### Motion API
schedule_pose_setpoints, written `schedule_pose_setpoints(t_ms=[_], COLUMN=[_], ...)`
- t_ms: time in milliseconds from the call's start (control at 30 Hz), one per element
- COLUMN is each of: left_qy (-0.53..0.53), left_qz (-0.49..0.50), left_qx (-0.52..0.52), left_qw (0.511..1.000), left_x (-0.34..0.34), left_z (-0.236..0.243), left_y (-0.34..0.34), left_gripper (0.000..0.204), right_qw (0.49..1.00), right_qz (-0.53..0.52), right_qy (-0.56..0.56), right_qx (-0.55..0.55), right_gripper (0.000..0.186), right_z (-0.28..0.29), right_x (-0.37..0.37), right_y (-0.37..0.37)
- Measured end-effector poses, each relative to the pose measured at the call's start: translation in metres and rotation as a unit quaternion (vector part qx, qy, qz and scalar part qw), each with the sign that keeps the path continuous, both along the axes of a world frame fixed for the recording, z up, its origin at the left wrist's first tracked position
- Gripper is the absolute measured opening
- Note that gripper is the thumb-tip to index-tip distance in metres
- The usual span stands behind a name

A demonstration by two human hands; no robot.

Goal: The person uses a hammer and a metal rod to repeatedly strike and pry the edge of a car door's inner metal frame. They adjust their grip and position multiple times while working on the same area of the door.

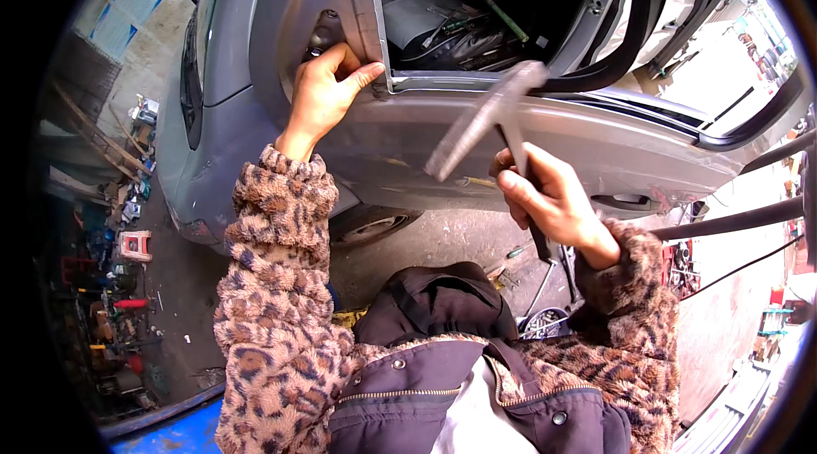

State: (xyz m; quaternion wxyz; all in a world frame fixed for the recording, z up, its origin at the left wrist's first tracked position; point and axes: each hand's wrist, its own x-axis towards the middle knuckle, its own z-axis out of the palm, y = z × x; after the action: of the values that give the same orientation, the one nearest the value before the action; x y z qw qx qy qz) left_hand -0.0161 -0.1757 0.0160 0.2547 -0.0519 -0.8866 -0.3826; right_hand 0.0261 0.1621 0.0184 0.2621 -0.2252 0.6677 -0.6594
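Behind the door edge [374,20], left hand [323,97] fingertips vanish.

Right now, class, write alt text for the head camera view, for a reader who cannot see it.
A person's right hand holds a hammer raised beside an open grey car door, while the left hand grips the door's front edge. Both arms wear leopard-print fleece sleeves; tools lie on the concrete floor below.

Bright daylight, blown out at upper right; dim at lower left; hammer [489,118] motion-blurred; heavy fisheye bending, black vignette at rim
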Motion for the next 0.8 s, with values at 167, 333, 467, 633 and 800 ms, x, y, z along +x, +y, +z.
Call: schedule_pose_setpoints(t_ms=[167, 333, 467, 633, 800], left_qy=[0.004, 0.002, -0.008, 0.008, 0.023], left_qz=[0.007, -0.005, -0.004, 0.01, -0.006], left_qx=[-0.012, -0.002, 0.01, 0.002, 0.017], left_qw=[1.0, 1.0, 1.0, 1.0, 1.0], left_x=[-0.001, -0.004, -0.005, -0.001, -0.003], left_z=[-0.003, -0.004, -0.006, -0.007, -0.011], left_y=[-0.006, -0.012, -0.009, -0.005, -0.003], left_gripper=[0.038, 0.036, 0.035, 0.034, 0.034], right_qw=[0.994, 0.996, 0.997, 0.997, 0.997], right_qz=[-0.089, -0.045, -0.064, -0.027, -0.046], right_qy=[0.051, 0.063, 0.004, -0.008, -0.044], right_qx=[0.046, 0.037, 0.037, 0.072, 0.044], right_gripper=[0.027, 0.022, 0.038, 0.042, 0.061], right_z=[0.0, 0.019, 0.041, 0.039, 0.041], right_x=[-0.042, -0.075, -0.085, -0.094, -0.084], right_y=[-0.03, -0.044, -0.064, -0.072, -0.065])
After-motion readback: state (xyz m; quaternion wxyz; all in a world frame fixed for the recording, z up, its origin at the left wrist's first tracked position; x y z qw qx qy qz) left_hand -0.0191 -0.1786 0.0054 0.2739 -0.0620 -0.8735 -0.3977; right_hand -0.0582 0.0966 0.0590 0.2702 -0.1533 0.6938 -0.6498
